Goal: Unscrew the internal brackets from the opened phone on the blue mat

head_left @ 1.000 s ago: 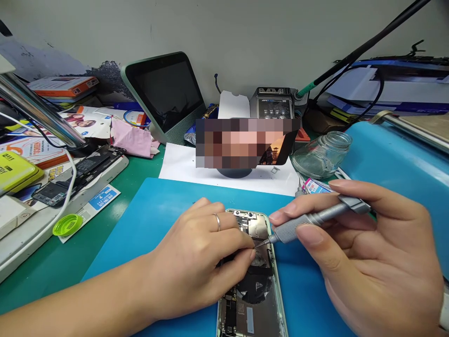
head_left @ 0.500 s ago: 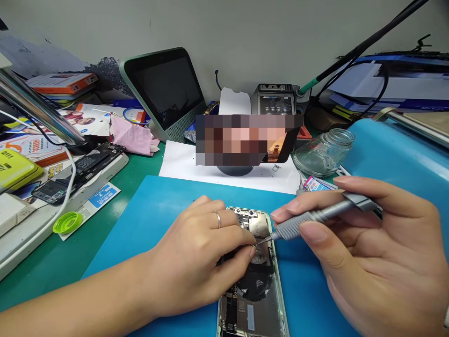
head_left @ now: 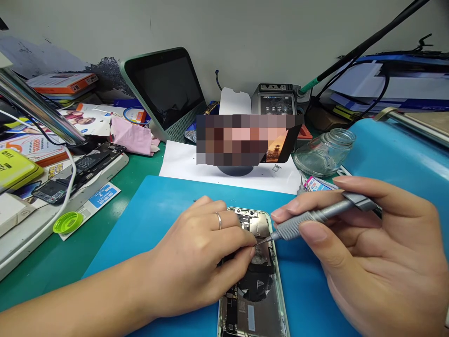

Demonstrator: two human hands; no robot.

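An opened phone [head_left: 256,299] with a pale green frame lies on a blue work mat [head_left: 147,215], its inner boards and black parts exposed. My left hand [head_left: 199,262], with a ring on one finger, rests on the phone's upper half, fingertips pinched together over its inner parts. My right hand [head_left: 368,248] grips a grey precision screwdriver [head_left: 315,217] between thumb and fingers. The tool's tip touches the phone's inside just beside my left fingertips.
A small screen device [head_left: 164,93] stands at the back, a propped phone on white paper [head_left: 182,164] behind the mat. A glass jar [head_left: 324,152] sits back right. A dismantled phone [head_left: 80,171], a green cap [head_left: 67,222], boxes and a pink cloth [head_left: 131,135] crowd the left.
Both hands hold nearly still on the phone. The view shifted slightly a second ago; the screwdriver tip stays at the same spot.
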